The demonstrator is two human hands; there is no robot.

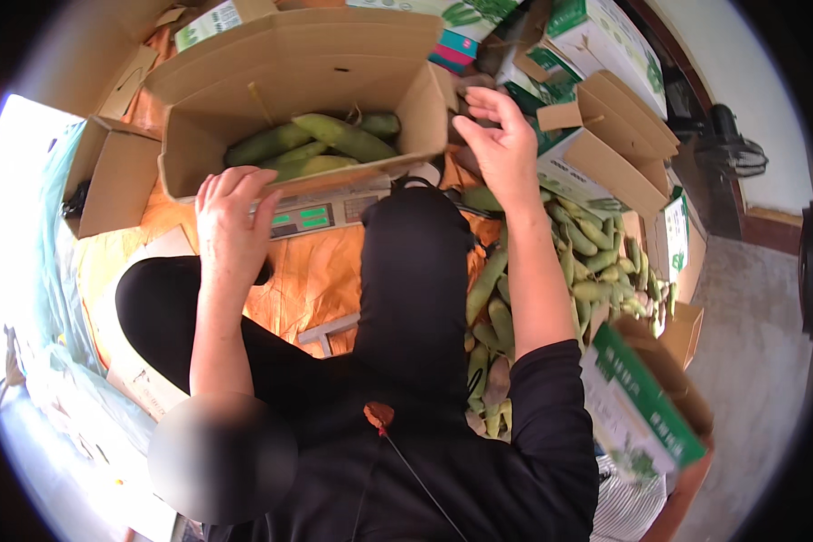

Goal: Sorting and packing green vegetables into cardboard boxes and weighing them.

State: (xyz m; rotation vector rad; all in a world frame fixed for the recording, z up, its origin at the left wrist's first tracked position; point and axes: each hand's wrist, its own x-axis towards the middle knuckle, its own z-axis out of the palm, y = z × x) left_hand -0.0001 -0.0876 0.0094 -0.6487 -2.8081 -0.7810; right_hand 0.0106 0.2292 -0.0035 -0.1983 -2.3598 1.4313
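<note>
In front of me an open cardboard box (pixel 298 47) holds several long green gourd-like vegetables (pixel 345 135). It sits on a scale (pixel 330 213) with lit green displays. My left hand (pixel 230 215) is at the box's near left rim, fingers slightly bent and thumb apart; whether it presses on the cardboard I cannot tell. Just off the box's right side, my right hand (pixel 503 144) is raised with thumb and fingers apart and nothing in it.
A heap of green vegetables (pixel 596 239) lies at my right. Beyond it stand open cartons (pixel 619 144) and a black fan (pixel 732 149). Orange sheeting (pixel 298 289) covers the floor. At lower right another person's arm (pixel 686 492) is beside a green-and-white carton (pixel 646 397).
</note>
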